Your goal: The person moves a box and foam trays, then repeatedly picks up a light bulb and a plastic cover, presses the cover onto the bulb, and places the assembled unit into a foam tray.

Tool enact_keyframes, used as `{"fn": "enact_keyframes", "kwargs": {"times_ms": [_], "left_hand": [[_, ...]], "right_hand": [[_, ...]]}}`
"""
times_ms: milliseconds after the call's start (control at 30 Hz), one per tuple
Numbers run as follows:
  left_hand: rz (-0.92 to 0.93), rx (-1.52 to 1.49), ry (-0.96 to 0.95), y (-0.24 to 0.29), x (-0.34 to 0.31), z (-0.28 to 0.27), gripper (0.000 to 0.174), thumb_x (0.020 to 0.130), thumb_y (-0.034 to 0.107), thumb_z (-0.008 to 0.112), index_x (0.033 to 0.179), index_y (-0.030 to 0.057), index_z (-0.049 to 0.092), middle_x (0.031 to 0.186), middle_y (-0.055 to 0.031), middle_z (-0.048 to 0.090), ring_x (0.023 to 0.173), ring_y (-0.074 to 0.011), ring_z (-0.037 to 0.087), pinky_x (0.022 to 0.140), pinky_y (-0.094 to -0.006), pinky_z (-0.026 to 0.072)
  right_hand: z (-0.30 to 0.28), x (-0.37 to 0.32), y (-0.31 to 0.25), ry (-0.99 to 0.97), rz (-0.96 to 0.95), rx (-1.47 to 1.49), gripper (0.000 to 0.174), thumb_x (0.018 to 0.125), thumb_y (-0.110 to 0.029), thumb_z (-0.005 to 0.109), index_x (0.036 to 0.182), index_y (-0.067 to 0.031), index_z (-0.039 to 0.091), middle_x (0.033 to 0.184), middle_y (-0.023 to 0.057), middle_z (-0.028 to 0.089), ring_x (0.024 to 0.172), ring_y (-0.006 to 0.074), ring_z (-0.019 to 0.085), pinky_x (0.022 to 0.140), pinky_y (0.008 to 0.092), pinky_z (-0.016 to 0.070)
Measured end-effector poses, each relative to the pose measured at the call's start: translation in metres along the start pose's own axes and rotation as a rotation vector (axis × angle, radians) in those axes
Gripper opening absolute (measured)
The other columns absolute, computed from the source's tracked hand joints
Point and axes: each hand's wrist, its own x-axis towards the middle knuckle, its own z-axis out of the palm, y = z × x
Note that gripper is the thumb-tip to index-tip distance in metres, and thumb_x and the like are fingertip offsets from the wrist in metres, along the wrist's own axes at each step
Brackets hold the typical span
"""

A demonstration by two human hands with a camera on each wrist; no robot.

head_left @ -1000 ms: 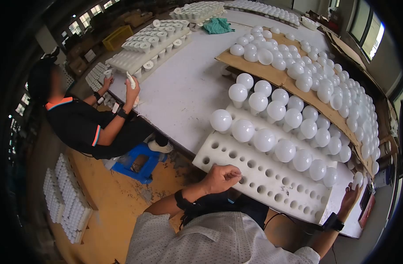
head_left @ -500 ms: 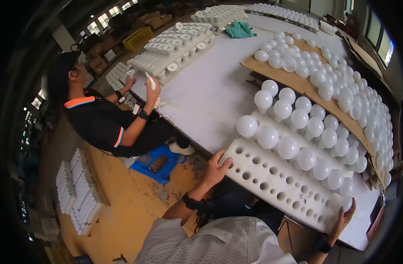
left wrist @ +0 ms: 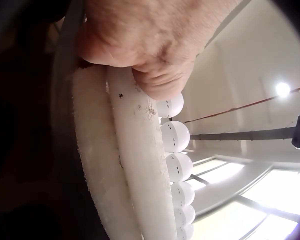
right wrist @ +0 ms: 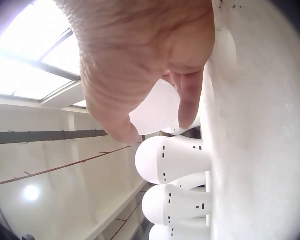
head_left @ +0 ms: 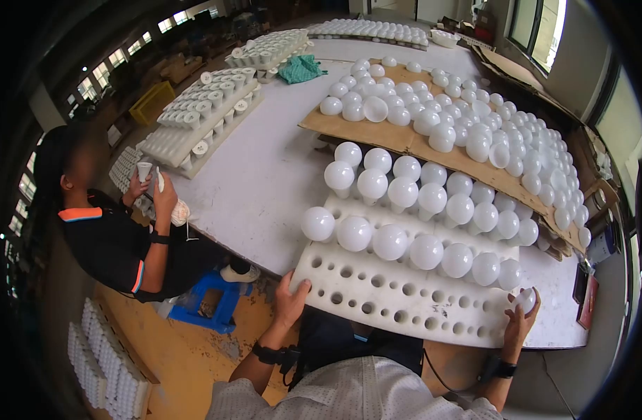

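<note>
My left hand grips the left end of a white foam tray with its thumb on top. In the left wrist view that hand lies over the edge of two stacked foam layers. At the tray's right end, my right hand holds a frosted white bulb cover between thumb and fingers; the right wrist view shows this cover partly hidden by the hand. White light bulbs stand in the tray's back row, while the front holes hold none.
More bulbs stand in rows behind the tray. Further back, many loose white covers lie on cardboard. Across the table a person handles white parts beside stacked trays. A green cloth lies near the back.
My left hand has moved from over the tray's front edge to its left end and grips it. My right hand has brought the bulb cover in to the tray's right end. The head view has shifted.
</note>
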Motion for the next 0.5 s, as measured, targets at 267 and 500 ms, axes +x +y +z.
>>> {"fn": "enact_keyframes", "kwargs": {"times_ms": [267, 500], "left_hand": [[0.055, 0.074, 0.074, -0.01, -0.004, 0.005, 0.041, 0.081, 0.022, 0.053, 0.109, -0.008, 0.051, 0.098, -0.0182, 0.059, 0.088, -0.0242, 0.056, 0.079, -0.0331, 0.0434], [0.009, 0.055, 0.113, -0.005, -0.007, 0.007, 0.041, 0.079, 0.024, 0.052, 0.109, -0.0042, 0.053, 0.098, -0.0219, 0.059, 0.09, -0.033, 0.058, 0.08, -0.0356, 0.044]], "right_hand": [[0.01, -0.004, -0.006, 0.121, -0.008, 0.073, 0.06, 0.081, -0.028, 0.059, 0.131, -0.01, 0.03, 0.116, 0.0128, 0.046, 0.092, 0.024, 0.059, 0.054, 0.021, 0.0437], [-0.002, -0.001, 0.012, 0.108, -0.02, 0.085, 0.058, 0.082, -0.031, 0.057, 0.13, -0.0092, 0.032, 0.116, 0.0124, 0.049, 0.093, 0.0231, 0.06, 0.054, 0.0209, 0.0436]]}}
